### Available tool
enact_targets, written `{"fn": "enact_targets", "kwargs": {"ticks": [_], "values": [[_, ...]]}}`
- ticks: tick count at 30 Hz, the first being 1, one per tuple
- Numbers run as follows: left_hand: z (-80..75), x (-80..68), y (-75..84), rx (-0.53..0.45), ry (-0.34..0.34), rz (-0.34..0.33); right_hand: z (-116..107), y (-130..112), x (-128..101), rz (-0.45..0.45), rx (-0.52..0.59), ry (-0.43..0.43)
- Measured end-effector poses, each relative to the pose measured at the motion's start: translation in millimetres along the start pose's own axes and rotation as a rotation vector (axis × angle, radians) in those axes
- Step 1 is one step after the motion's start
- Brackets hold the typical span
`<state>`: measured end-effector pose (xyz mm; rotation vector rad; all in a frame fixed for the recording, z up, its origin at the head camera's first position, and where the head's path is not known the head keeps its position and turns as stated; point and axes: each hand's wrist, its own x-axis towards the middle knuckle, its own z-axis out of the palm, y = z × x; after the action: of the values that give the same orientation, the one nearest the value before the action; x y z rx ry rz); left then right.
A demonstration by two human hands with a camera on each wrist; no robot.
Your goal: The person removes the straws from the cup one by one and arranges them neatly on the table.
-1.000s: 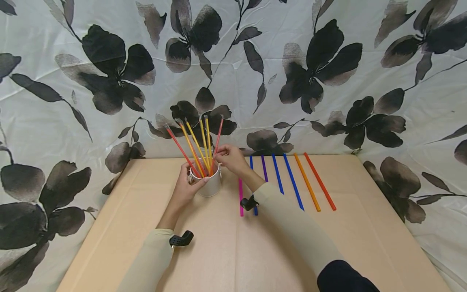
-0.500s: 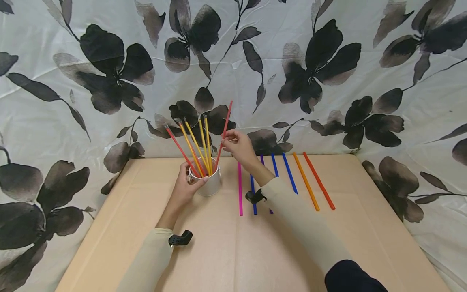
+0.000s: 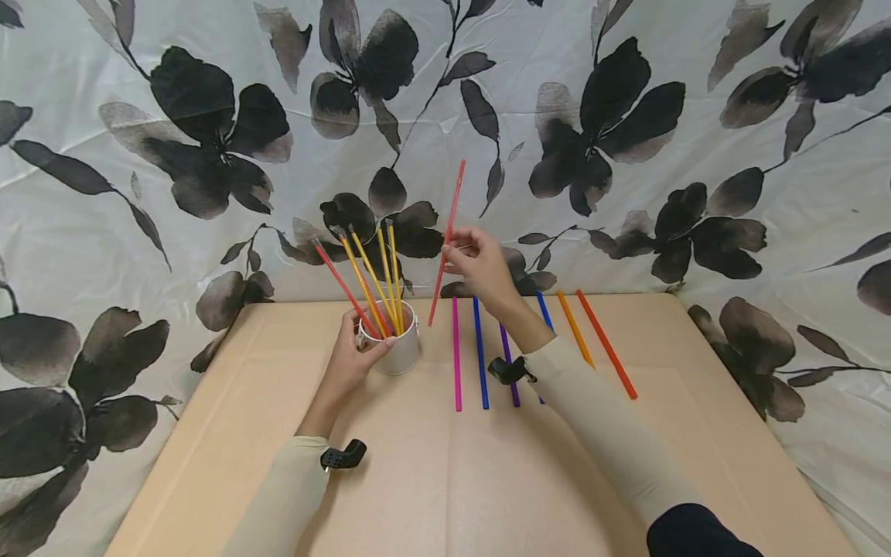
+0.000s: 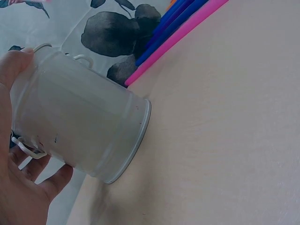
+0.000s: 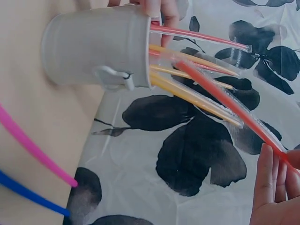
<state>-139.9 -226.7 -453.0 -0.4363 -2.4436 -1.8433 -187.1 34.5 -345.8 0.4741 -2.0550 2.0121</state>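
Observation:
My left hand (image 3: pixel 348 357) grips a small white metal pail (image 3: pixel 400 357) from its left side, thumb and fingers round it near the rim. The pail has little side handles (image 5: pixel 111 77). Several red and yellow straws in clear wrappers lean out of it, such as a red straw (image 3: pixel 341 277) and a yellow straw (image 5: pixel 192 99). Up and to the right of the pail, my right hand (image 3: pixel 482 267) pinches one red straw (image 3: pixel 453 205) partway along its length. That straw slants upright, its lower end outside the pail in the head view.
Right of the pail, straws lie in a spread row on the tan table (image 3: pixel 404 480): a pink straw (image 3: pixel 456 356), a blue straw (image 3: pixel 481 356), a purple straw (image 3: pixel 511 371), an orange straw (image 3: pixel 576 331) and a red straw (image 3: pixel 607 346). My right forearm covers part of them. Behind hangs a floral cloth (image 3: pixel 487 46).
My right hand has drawn the red straw up out of the pail and carried it to the right. My left hand has stayed on the pail.

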Motion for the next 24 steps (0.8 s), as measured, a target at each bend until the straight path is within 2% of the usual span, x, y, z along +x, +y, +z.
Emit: {"fn": "enact_targets", "kwargs": {"ticks": [13,24], "values": [[-0.8,1.2,-2.3,-0.007,0.005,-0.005,-18.6,11.9,-32.4,0.050,-0.162,-0.104],[-0.3,0.2,-0.2,0.002,0.002,-0.018,-30.1,22.3,-67.1,0.217,-0.163,-0.164]]}}
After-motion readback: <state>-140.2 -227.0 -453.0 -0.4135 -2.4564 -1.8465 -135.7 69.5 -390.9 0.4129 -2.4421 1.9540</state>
